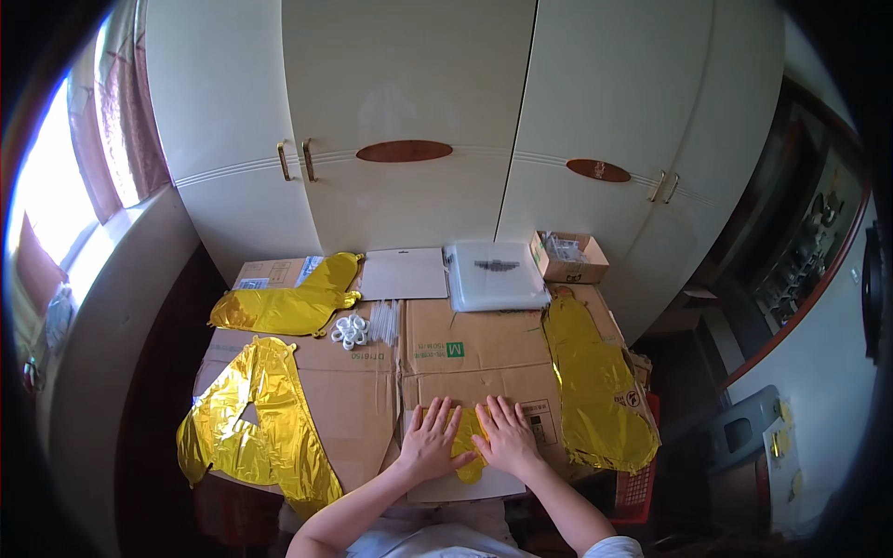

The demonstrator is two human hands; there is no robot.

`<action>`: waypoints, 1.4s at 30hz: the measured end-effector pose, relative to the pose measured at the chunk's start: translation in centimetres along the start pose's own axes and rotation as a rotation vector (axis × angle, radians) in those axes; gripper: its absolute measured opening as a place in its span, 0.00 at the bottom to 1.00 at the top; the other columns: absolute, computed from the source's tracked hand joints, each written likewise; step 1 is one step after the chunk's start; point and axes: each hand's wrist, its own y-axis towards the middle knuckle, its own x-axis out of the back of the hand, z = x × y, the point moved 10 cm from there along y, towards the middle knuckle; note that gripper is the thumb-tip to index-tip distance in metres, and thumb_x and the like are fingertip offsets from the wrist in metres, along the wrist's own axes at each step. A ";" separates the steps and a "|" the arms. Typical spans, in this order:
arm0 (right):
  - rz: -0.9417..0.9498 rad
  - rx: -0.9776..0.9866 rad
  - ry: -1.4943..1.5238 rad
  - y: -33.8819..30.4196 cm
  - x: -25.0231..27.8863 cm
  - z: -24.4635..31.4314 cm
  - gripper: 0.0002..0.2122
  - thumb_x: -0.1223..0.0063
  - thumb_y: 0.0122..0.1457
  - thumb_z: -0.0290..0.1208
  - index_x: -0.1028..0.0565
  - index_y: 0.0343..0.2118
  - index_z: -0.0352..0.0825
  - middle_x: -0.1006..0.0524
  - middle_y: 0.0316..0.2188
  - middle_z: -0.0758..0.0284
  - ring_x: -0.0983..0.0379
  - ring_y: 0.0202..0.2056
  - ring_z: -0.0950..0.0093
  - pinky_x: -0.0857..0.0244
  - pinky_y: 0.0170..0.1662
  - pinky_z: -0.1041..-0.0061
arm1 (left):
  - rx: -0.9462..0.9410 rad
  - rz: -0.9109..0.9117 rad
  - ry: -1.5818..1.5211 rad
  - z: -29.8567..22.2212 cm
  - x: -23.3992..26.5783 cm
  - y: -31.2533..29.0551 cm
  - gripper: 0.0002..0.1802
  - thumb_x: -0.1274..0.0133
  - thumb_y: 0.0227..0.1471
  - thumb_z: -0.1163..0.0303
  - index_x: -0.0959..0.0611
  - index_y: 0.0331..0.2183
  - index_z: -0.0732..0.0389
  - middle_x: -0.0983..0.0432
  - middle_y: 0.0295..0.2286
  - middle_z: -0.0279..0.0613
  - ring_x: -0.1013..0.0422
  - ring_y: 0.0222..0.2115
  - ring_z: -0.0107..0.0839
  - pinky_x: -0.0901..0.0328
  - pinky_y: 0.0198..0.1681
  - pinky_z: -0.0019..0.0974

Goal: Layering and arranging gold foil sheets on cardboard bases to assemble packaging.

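Observation:
My left hand (430, 442) and my right hand (507, 440) lie flat, side by side, at the near edge of the cardboard-covered table. Fingers on both are stretched out, pressing on a piece of gold foil (470, 468), mostly hidden under the palms. Beneath the foil is a pale flat card (500, 485). To the left spreads a gold foil balloon (293, 423), uninflated and shaped like an A. Another flat gold balloon (288, 309), bent at an angle, rests farther back on the left. A long gold balloon (593, 377) lies along the right side.
Toward the back centre are white rings (350, 331), thin clear straws (384, 322) and a pale board (403, 274). Beyond them sit a stack of clear plastic bags (498, 286) and a small open cardboard box (583, 268). Cabinets (409, 74) stand behind the table; a red basket (635, 498) is below right.

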 end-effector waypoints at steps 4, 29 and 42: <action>-0.008 -0.013 0.005 -0.2 0.1 0.0 0.30 0.58 0.62 0.50 0.40 0.62 0.37 0.42 0.63 0.55 0.50 0.65 0.59 0.60 0.66 0.52 | 0.014 0.039 0.030 0.3 0.3 -0.1 0.55 0.60 0.49 0.28 0.39 0.61 0.68 0.48 0.62 0.56 0.54 0.65 0.46 0.60 0.64 0.61; -0.040 0.165 -0.043 0.4 2.1 2.6 0.27 0.54 0.61 0.42 0.39 0.62 0.38 0.41 0.64 0.60 0.49 0.66 0.63 0.57 0.66 0.57 | -0.202 0.118 0.001 -6.3 1.5 -9.6 0.34 0.48 0.52 0.58 0.34 0.60 0.55 0.39 0.59 0.38 0.44 0.61 0.36 0.51 0.62 0.57; 0.107 0.272 0.137 0.6 -0.7 3.1 0.23 0.56 0.61 0.32 0.37 0.60 0.36 0.39 0.63 0.60 0.44 0.63 0.63 0.50 0.65 0.63 | -0.261 -0.007 -0.024 -7.0 3.5 -10.3 0.27 0.52 0.52 0.67 0.28 0.55 0.56 0.34 0.56 0.35 0.39 0.58 0.35 0.44 0.59 0.48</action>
